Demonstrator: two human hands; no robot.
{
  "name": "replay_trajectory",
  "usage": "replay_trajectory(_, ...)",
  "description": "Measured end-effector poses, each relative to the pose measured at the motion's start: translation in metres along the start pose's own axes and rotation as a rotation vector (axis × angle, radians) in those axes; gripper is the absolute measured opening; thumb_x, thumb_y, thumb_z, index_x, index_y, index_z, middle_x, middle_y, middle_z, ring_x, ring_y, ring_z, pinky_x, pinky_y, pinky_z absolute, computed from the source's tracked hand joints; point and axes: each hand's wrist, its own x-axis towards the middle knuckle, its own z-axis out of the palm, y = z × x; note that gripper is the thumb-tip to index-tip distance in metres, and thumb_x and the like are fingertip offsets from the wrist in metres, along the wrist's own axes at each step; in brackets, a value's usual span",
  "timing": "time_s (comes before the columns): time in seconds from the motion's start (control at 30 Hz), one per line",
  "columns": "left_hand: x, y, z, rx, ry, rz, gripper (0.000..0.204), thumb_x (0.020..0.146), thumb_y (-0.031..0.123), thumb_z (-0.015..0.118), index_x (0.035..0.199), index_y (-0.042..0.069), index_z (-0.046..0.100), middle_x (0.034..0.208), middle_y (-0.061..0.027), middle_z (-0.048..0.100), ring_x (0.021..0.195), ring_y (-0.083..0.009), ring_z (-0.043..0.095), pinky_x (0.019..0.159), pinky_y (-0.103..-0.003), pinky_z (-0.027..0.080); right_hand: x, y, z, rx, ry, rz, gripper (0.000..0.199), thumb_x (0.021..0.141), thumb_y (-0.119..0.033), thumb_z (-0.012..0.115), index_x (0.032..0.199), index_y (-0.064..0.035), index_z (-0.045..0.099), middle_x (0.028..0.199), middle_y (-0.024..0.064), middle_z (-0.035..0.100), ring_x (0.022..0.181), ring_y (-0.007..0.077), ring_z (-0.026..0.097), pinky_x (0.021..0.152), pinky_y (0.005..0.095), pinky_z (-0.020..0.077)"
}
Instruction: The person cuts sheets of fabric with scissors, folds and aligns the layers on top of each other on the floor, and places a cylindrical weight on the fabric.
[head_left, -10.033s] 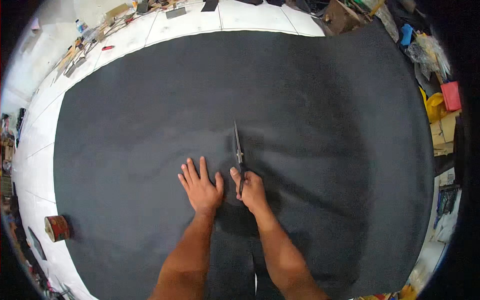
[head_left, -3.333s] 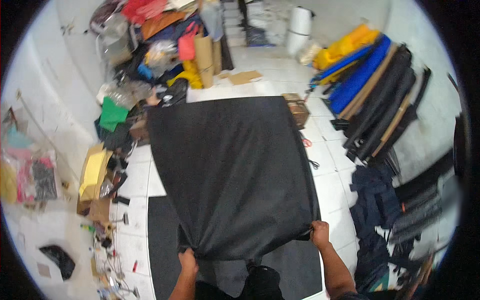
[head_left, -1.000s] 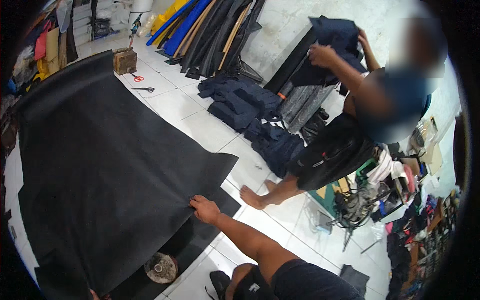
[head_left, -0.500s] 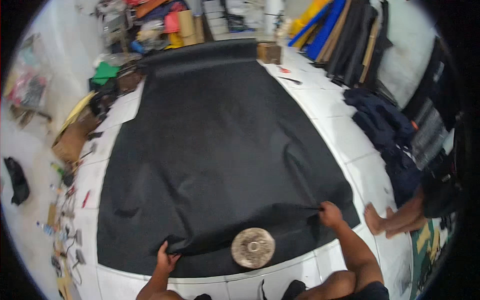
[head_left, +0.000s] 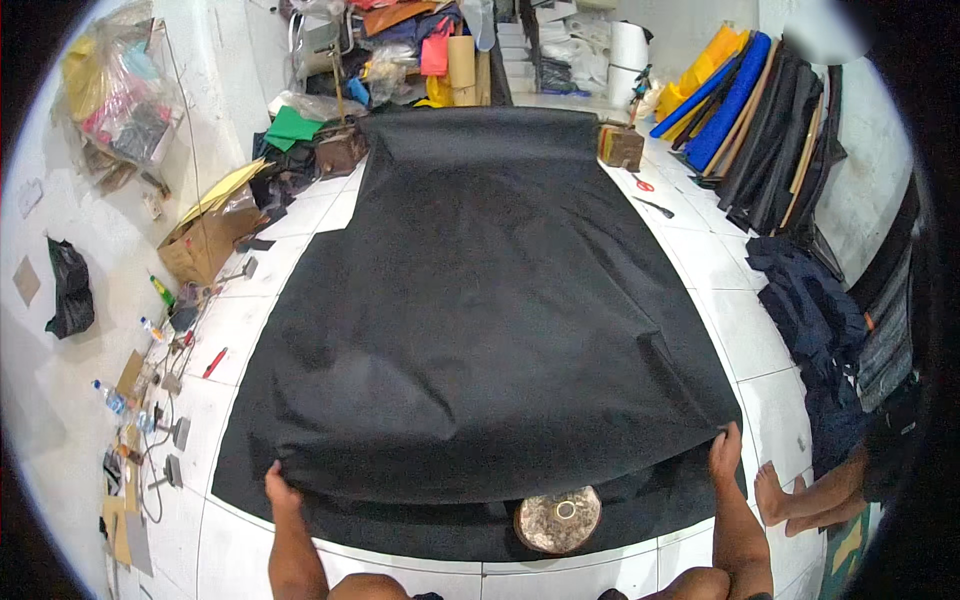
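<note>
A large sheet of black fabric (head_left: 500,290) stretches over the tiled floor from a roll (head_left: 480,125) at the far end. My left hand (head_left: 283,485) is closed on the left end of its lifted upper layer, and my right hand (head_left: 725,455) grips the right end. Between the hands this layer sags and billows, its near edge raised above another black layer (head_left: 400,535) lying flat. On that lower layer, close to my knees, rests a round metal weight (head_left: 558,520) with a small ring at its centre; the raised edge touches or overhangs its far rim.
Brown blocks (head_left: 622,148) stand by the roll's ends. Red scissors (head_left: 645,185) lie on the right tiles, and a red cutter (head_left: 215,362) on the left. Tools, cables and bottles line the left wall. Another person's bare feet (head_left: 785,500) are at the right, near dark clothing (head_left: 805,310).
Both hands have moved outward, spreading the upper layer wider and lifting its near edge. The fabric billows more between them. The view has shifted, showing more of the left wall.
</note>
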Motion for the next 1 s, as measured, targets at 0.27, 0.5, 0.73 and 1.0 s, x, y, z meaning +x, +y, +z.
replay_trajectory(0.27, -0.116, 0.105, 0.035, 0.257, 0.008, 0.575, 0.045, 0.084, 0.012, 0.056, 0.125, -0.006, 0.05, 0.116, -0.0165, 0.058, 0.103, -0.0262, 0.055, 0.092, -0.037, 0.043, -0.001, 0.051, -0.036, -0.058, 0.25, 0.004, 0.018, 0.085, -0.002, 0.045, 0.099, 0.0038, 0.055, 0.093, 0.0238, 0.061, 0.091, 0.0396, 0.06, 0.082, 0.0417, 0.0454)
replay_trajectory(0.5, -0.233, 0.125, -0.022, 0.299, 0.288, 0.76, 0.043, 0.088, 0.018, 0.051, 0.124, -0.006, 0.052, 0.117, -0.0177, 0.057, 0.105, -0.0282, 0.056, 0.096, -0.036, 0.042, -0.029, 0.104, -0.075, -0.084, 0.038, 0.207, 0.017, 0.082, 0.0, 0.048, 0.098, 0.0009, 0.055, 0.089, 0.0231, 0.059, 0.089, 0.0367, 0.058, 0.083, 0.0405, 0.0452)
replay_trajectory(0.73, -0.23, 0.147, -0.072, 0.167, 0.27, 0.736, 0.067, 0.079, 0.011, 0.05, 0.143, 0.001, 0.035, 0.137, -0.0198, 0.046, 0.123, -0.0344, 0.048, 0.107, -0.04, 0.035, -0.051, 0.097, -0.088, -0.112, 0.017, 0.029, 0.02, 0.078, -0.004, 0.049, 0.097, 0.001, 0.054, 0.085, 0.0181, 0.055, 0.083, 0.0327, 0.055, 0.076, 0.0404, 0.0446)
replay_trajectory(1.0, -0.109, 0.165, -0.093, 0.484, 0.197, 0.676, 0.071, 0.075, 0.003, 0.047, 0.144, 0.001, 0.034, 0.138, -0.0171, 0.047, 0.124, -0.0309, 0.049, 0.105, -0.037, 0.037, -0.072, 0.001, -0.088, -0.162, 0.014, -0.328, 0.026, 0.064, -0.006, 0.06, 0.089, -0.0005, 0.058, 0.088, 0.0213, 0.059, 0.086, 0.0418, 0.057, 0.08, 0.0464, 0.0469)
